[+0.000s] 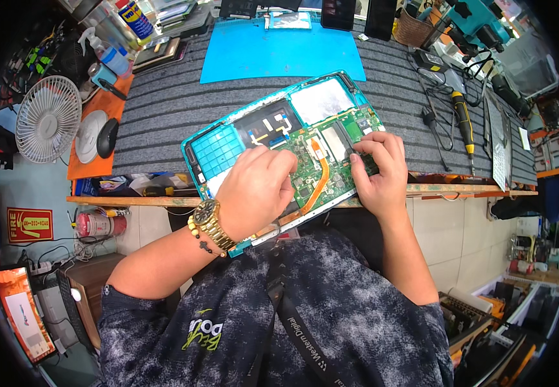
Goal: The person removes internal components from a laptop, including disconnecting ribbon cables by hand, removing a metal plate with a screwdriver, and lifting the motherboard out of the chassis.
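An opened laptop base [211, 126] with a teal shell lies tilted across the front edge of the table, its near side reaching my torso. Inside it is a green circuit board [337, 177] crossed by a copper heat pipe [320, 187]. My left hand [253, 184] is closed over the board's left part, with its fingertips hidden behind the knuckles. At the right edge of the board, the thumb and fingers of my right hand [382, 174] are bent together in a pinch near a memory slot. Whatever either hand grips is too small or hidden to make out.
Behind the laptop lies a blue work mat [279, 55] on the grey ribbed table cover [163, 97]. A yellow-black screwdriver [464, 126] and cables are on the right. On the left stand a white fan [48, 119], a black mouse [107, 138] and a spray bottle [113, 58].
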A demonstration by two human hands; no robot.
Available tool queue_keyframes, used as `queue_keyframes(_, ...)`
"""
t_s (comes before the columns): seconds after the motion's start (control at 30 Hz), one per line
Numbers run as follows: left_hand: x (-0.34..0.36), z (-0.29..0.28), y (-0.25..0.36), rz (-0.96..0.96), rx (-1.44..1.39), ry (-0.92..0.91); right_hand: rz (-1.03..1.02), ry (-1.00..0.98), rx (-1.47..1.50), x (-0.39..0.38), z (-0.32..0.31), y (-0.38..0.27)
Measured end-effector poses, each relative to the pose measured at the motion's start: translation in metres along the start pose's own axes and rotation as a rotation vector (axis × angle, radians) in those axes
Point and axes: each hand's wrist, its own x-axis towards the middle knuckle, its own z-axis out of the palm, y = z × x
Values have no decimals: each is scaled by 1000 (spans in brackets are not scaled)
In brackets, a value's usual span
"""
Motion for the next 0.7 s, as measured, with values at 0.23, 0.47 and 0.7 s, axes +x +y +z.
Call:
queue_keyframes(0.23,1,-2,-1,4,-35,-17,9,0,-3,0,0,-2)
queue_keyframes(0.47,3,4,0,-31,-56,-25,27,-15,-5,0,0,-1)
queue_keyframes(0.7,0,3,0,-33,-36,-19,10,-13,-27,1,-1,-1)
